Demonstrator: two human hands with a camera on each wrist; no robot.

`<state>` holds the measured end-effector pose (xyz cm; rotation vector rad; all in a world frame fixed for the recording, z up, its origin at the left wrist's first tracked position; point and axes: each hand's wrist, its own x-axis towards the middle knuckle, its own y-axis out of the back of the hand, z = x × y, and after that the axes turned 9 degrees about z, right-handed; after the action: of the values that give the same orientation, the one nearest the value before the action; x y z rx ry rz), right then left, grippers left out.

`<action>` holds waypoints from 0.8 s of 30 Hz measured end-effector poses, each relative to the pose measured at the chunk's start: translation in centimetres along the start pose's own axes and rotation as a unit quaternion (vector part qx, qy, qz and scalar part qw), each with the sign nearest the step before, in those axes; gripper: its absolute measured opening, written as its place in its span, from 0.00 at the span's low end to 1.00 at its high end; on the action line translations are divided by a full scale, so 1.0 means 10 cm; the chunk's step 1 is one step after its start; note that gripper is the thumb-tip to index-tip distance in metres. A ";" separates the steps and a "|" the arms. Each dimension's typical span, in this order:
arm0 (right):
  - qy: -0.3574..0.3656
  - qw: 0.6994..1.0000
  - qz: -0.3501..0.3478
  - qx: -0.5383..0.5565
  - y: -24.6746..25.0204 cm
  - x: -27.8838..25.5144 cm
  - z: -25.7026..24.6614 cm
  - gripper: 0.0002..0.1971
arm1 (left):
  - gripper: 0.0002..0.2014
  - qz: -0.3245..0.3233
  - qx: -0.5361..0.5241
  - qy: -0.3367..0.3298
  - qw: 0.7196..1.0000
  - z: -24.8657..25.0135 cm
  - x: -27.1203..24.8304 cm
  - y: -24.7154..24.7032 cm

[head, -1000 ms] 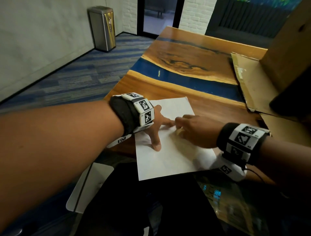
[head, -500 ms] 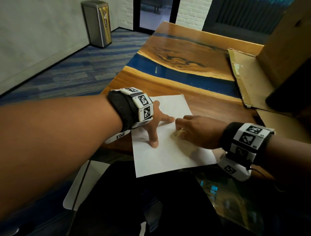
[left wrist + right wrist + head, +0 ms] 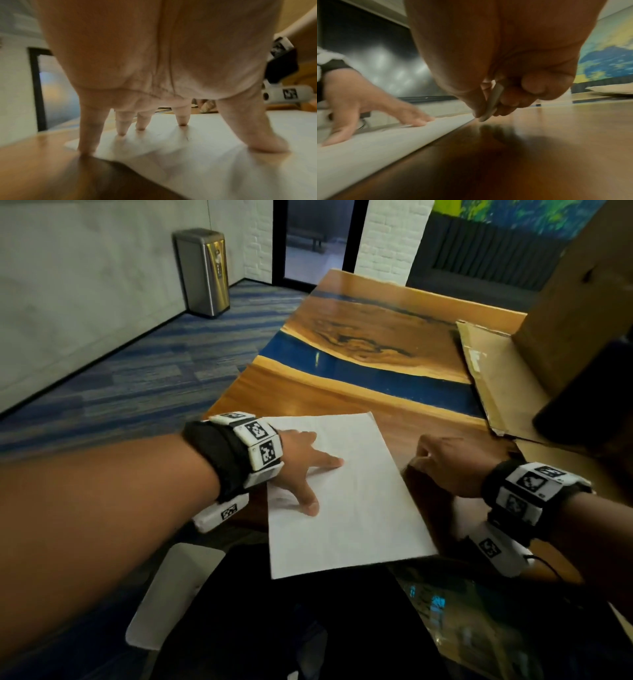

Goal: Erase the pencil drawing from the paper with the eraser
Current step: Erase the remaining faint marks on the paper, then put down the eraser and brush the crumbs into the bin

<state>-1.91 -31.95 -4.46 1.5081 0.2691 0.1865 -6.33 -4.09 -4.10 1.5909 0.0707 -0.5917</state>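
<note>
A white sheet of paper (image 3: pixel 356 508) lies on the wooden table (image 3: pixel 342 402), its near edge hanging past the table's front. My left hand (image 3: pixel 308 474) is spread on the paper's left part, straight fingertips (image 3: pixel 182 121) pressing it flat. My right hand (image 3: pixel 448 463) is off the sheet, just past its right edge, low over the bare wood. It pinches a thin pale eraser (image 3: pixel 491 102) between thumb and fingers, tip almost touching the table. A small faint pencil mark (image 3: pixel 187 138) shows near my left fingertips; elsewhere the paper looks blank.
Flattened cardboard (image 3: pixel 496 378) and a large brown box (image 3: pixel 575 313) fill the table's right side. A dark object (image 3: pixel 582 419) sits on the cardboard. A blue resin strip (image 3: pixel 376 374) crosses the table. A steel bin (image 3: pixel 205 272) stands on the carpet at far left.
My right hand with the eraser has moved right, off the paper onto the bare table. My left hand has stayed pressed on the sheet.
</note>
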 end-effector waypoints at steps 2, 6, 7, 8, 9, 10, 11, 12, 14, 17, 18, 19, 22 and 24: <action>-0.042 0.999 -0.002 -0.005 0.01 -0.03 0.11 0.11 | 0.44 0.035 -0.100 0.012 0.994 -0.18 -0.07 -0.07; -0.082 0.996 -0.013 0.025 -0.01 -0.15 0.15 0.14 | 0.43 0.125 -0.148 0.110 0.975 -0.55 -0.12 -0.09; -0.078 0.997 0.000 0.010 0.01 -0.18 0.13 0.16 | 0.44 0.121 -0.133 0.133 0.975 -0.60 -0.12 -0.10; -0.066 0.997 0.020 -0.014 0.03 -0.22 0.10 0.18 | 0.44 0.107 -0.119 0.149 0.976 -0.63 -0.11 -0.12; -0.050 0.998 0.041 -0.027 0.06 -0.26 0.04 0.20 | 0.46 0.090 -0.108 0.156 0.978 -0.63 -0.11 -0.14; -0.039 0.998 0.050 -0.015 0.08 -0.30 -0.03 0.20 | 0.47 0.077 -0.099 0.159 0.979 -0.61 -0.10 -0.17; -0.032 0.998 0.040 0.021 0.09 -0.35 -0.13 0.19 | 0.48 0.072 -0.091 0.157 0.981 -0.59 -0.08 -0.20; -0.028 0.998 0.015 0.061 0.08 -0.38 -0.23 0.18 | 0.48 0.075 -0.085 0.154 0.982 -0.57 -0.07 -0.21; -0.020 0.993 -0.039 0.108 0.05 -0.44 -0.41 0.16 | 0.41 0.090 -0.071 0.137 0.984 -0.50 -0.08 -0.17; -0.020 0.988 -0.057 0.143 0.05 -0.47 -0.56 0.16 | 0.22 0.135 -0.073 0.117 0.981 -0.39 -0.10 -0.10; -0.023 0.986 -0.055 0.155 0.05 -0.47 -0.58 0.17 | 0.18 0.151 -0.093 0.118 0.977 -0.36 -0.11 -0.09; -0.027 0.984 -0.055 0.168 0.05 -0.47 -0.59 0.17 | 0.16 0.164 -0.125 0.123 0.971 -0.35 -0.13 -0.08; -0.047 0.969 -0.049 0.238 0.03 -0.48 -0.63 0.26 | 0.09 0.216 -0.280 0.127 0.927 -0.40 -0.18 -0.04; -0.063 0.943 -0.036 0.326 0.03 -0.48 -0.64 0.27 | 0.07 0.259 -0.388 0.112 0.877 -0.47 -0.22 0.02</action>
<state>-8.30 -27.15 -4.10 2.1546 0.2997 -0.0716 -6.65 0.96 -3.06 0.8185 0.0431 0.0666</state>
